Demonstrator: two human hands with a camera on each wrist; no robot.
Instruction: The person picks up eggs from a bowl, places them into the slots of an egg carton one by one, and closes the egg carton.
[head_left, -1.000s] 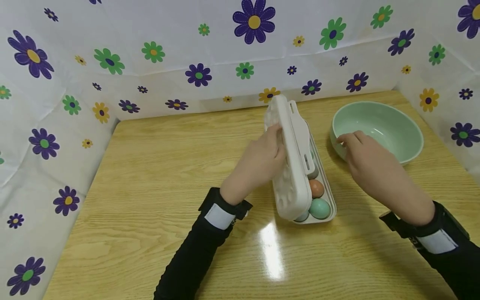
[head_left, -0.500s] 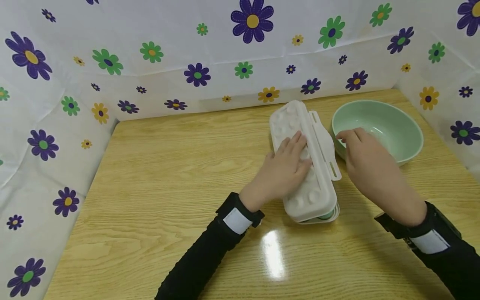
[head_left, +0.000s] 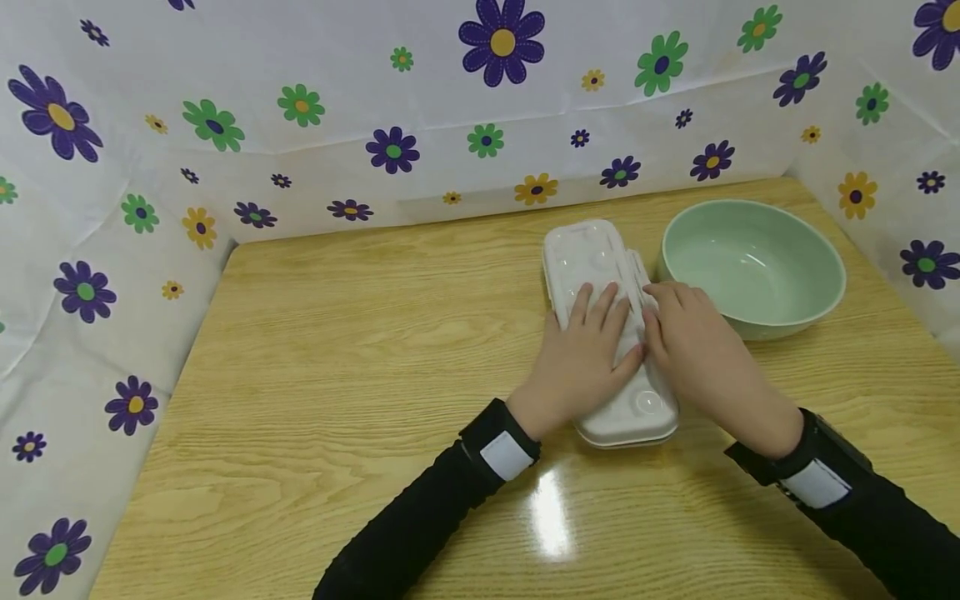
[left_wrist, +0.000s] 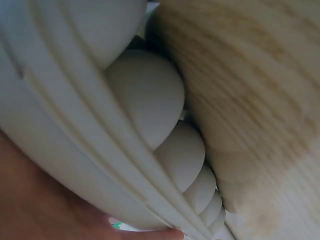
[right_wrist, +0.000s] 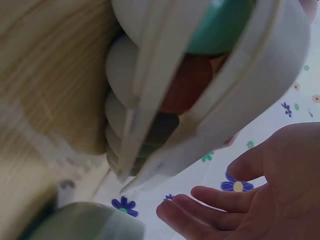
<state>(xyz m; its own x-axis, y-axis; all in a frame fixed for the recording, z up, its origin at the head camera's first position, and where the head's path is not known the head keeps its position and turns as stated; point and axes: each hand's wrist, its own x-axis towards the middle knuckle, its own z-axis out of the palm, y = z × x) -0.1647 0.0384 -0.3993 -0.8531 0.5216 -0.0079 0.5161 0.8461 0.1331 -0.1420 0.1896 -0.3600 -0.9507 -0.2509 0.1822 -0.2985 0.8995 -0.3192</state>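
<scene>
A white plastic egg carton (head_left: 588, 250) lies lengthwise on the table, its lid down over the base. My left hand (head_left: 581, 358) rests on the lid with fingers spread. Along the right long side, at the latch flap (head_left: 638, 268), my right hand (head_left: 697, 354) has its fingertips against or very near the edge. In the right wrist view a narrow gap shows between lid and base, with a green egg (right_wrist: 222, 27) and a brown egg (right_wrist: 187, 82) inside; the right hand's fingers are loosely bent there, holding nothing. Rounded cups (left_wrist: 147, 95) of the base appear in the left wrist view.
A pale green bowl (head_left: 750, 271) stands right of the carton, close to my right hand. The wooden table (head_left: 337, 375) stretches out to the left. A white flowered cloth (head_left: 322, 50) hangs behind and at both sides.
The carton lid has come down over the eggs, swung to the right under my left hand, which now lies flat on top. My right hand has moved left from the bowl to the carton's latch side.
</scene>
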